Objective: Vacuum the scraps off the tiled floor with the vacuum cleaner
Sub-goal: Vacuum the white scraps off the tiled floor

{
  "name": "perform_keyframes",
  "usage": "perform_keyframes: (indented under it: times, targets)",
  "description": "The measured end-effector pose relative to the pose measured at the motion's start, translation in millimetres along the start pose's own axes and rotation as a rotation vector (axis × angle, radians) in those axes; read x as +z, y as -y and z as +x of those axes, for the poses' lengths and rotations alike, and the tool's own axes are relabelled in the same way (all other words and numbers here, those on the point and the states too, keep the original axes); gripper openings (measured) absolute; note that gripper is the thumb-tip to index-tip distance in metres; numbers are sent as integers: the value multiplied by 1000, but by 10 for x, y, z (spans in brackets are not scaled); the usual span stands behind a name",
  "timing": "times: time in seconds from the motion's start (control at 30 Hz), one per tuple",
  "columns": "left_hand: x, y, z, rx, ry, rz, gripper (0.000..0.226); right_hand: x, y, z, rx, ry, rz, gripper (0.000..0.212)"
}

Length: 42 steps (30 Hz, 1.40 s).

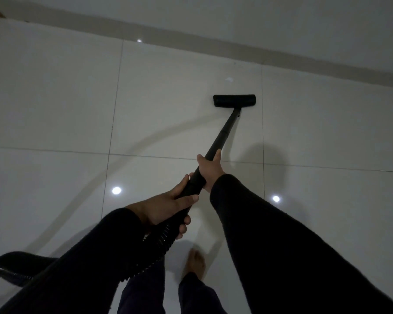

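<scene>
Both hands gripping black vacuum wand (222, 134) over tiled floor (55, 98).
Right hand (210, 169) wrapped mid-frame, left hand (166, 208) lower; floor head (234, 100) flat, upper centre.

I see both arms reaching forward and down, each in a dark long sleeve to the wrist. My right hand (210, 172) sits farther out, fingers and thumb wrapped around the black wand (222, 134), back of the hand facing up. My left hand (166, 208) is nearer the body, lower on that wand where the ribbed hose (161, 240) begins, thumb laid across the top and fingers curled underneath. The 2 hands sit close together, almost touching. Below, 1 bare foot (194, 264) shows under dark trouser legs.
</scene>
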<state>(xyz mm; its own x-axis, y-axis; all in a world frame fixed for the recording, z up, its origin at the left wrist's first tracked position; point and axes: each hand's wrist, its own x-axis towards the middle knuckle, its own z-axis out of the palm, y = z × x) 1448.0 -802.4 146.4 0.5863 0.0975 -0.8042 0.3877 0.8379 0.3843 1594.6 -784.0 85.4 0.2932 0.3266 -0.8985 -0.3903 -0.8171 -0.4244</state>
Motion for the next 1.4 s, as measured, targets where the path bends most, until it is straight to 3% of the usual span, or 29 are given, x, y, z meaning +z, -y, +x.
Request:
perform_keyframes:
  times: [0.3, 0.83, 1.17, 1.4]
  targets:
    - [-603, -833, 167, -37, 14, 108, 72, 445, 686, 370, -2, -40, 48, 81]
    - [-1031, -1821, 765, -14, -5, 19, 73, 665, 1781, 1104, -10, -54, -13, 79]
    - [-1333, -1711, 239, 22, -80, -82, 67, 1210, 1713, 829, 10, -26, -102, 77]
    - [-1574, -1005, -348, 68, -121, -212, 68, 1773, 1199, 392, 8, 46, -264, 76]
